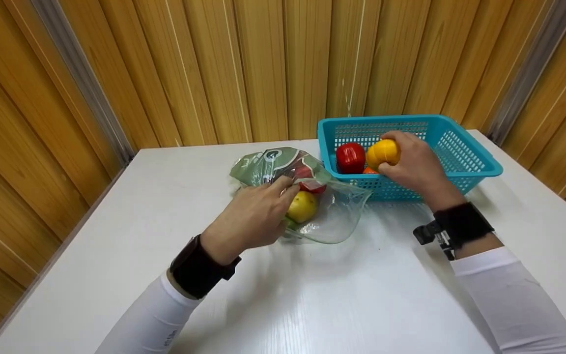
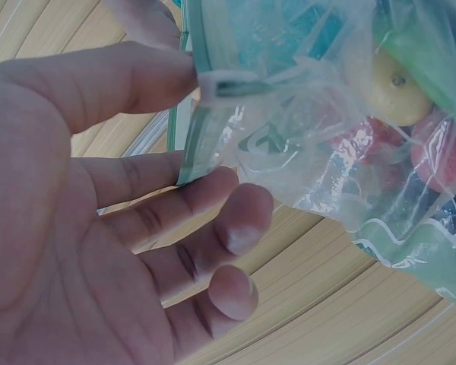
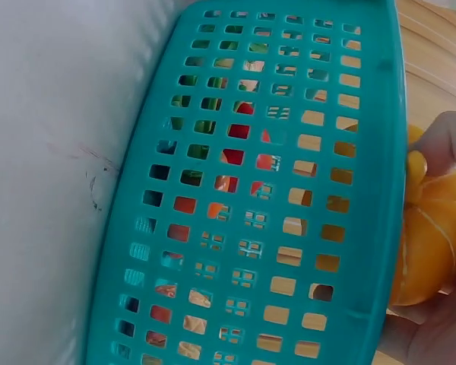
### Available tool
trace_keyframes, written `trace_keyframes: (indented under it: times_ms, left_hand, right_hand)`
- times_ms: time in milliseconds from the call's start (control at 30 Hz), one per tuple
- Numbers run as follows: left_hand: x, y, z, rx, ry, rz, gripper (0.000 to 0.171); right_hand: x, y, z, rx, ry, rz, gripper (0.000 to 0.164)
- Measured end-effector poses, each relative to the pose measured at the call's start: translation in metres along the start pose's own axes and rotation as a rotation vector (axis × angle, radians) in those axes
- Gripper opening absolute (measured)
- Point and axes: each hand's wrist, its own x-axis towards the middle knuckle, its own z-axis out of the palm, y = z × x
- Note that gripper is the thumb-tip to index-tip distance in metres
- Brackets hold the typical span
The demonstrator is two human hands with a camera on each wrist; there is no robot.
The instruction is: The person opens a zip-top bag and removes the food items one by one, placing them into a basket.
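My right hand (image 1: 413, 162) grips a yellow bell pepper (image 1: 381, 153) with curled fingers at the front rim of the teal basket (image 1: 410, 179). Beside it in the basket lies a red bell pepper (image 1: 351, 157), with a bit of something orange below. My left hand (image 1: 256, 211) pinches the edge of a clear plastic bag (image 2: 289, 129) with green print between thumb and forefinger; the other fingers are loosely bent. Through the film show a yellow round fruit (image 1: 302, 206), red pieces (image 2: 441, 152) and something green.
The bag rests on a white table (image 1: 352, 300), its mouth overlapping the basket's left front corner in the head view. Wood-patterned panels (image 1: 263, 73) rise behind and at both sides. Each wrist wears a black strap (image 1: 462, 226).
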Motion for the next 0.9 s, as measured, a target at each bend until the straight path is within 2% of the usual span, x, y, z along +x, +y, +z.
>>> trace_keyframes:
  times_ms: [467, 733, 900]
  left_hand:
    - [0.000, 0.000, 0.000, 0.001, -0.002, -0.005, 0.065]
    - [-0.001, -0.001, 0.002, 0.017, 0.054, 0.018, 0.057]
    - [-0.001, -0.001, 0.002, 0.015, 0.041, 0.007, 0.059]
  right_hand:
    - [0.003, 0.003, 0.001, -0.026, -0.010, 0.041, 0.058]
    - [0.004, 0.010, 0.001, -0.042, -0.078, 0.080, 0.060]
    - [0.007, 0.014, 0.000, -0.043, -0.124, 0.119, 0.056]
